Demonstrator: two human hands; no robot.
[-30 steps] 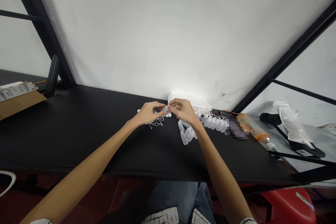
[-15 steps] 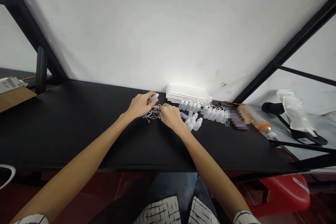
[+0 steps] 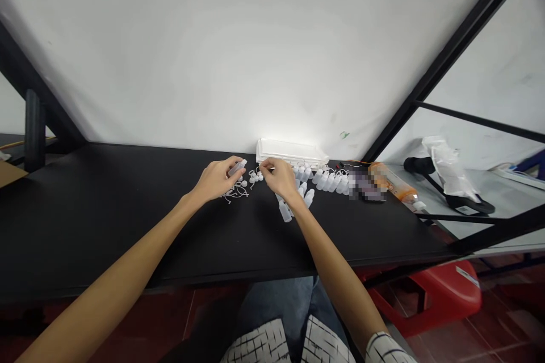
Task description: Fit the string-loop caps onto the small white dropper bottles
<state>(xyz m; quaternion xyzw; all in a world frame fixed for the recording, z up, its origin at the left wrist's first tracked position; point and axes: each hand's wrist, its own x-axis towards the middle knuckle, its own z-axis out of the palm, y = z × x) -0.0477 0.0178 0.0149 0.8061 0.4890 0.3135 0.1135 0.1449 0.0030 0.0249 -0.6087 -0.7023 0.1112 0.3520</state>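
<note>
My left hand [image 3: 217, 178] is closed around a small translucent plastic dropper bottle [image 3: 237, 168], tilted with its white tip up and to the right. Across from it, my right hand [image 3: 276, 174] pinches thumb and finger together above the black tabletop; a thin white loop shows by the fingertips, but what they hold is too small to make out. Between and below the hands lie loose small white caps [image 3: 256, 176] and curled white straps [image 3: 236, 191]. Several similar bottles [image 3: 285, 211] lie beside my right wrist, partly hidden by it.
A row of bottles with looped straps [image 3: 332, 181] stands on the right, before a stack of white flat trays or boxes [image 3: 292, 150] against the wall. Farther right are a blurred dark item [image 3: 367, 186] and an orange-labelled bottle [image 3: 394, 186]. A red stool [image 3: 443, 295] stands below.
My right hand has lifted slightly off the pile of caps, exposing them. My left hand still holds the bottle, a little lower. The whole view has shifted to the right.
</note>
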